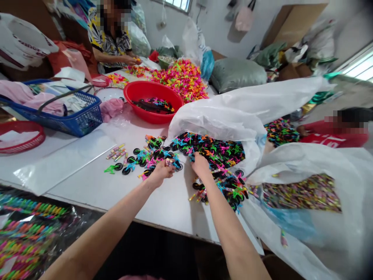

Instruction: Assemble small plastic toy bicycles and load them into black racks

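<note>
My left hand (162,170) rests on the white table (87,182) with its fingers closed around small coloured toy pieces, beside a loose spread of tiny plastic bicycles (140,157). My right hand (200,165) reaches into a heap of bicycles (215,149) spilling from a large white plastic bag (233,112); its fingers are buried among them, so I cannot tell what they grip. More bicycles (233,190) lie by my right wrist at the table's edge.
A red basin (136,91) with bicycles, a blue basket (78,120), a red tray (20,134) and a mound of bright parts (183,79) stand farther back. One person sits at the far end, another low on the right. Another open bag (305,192) holds small pieces.
</note>
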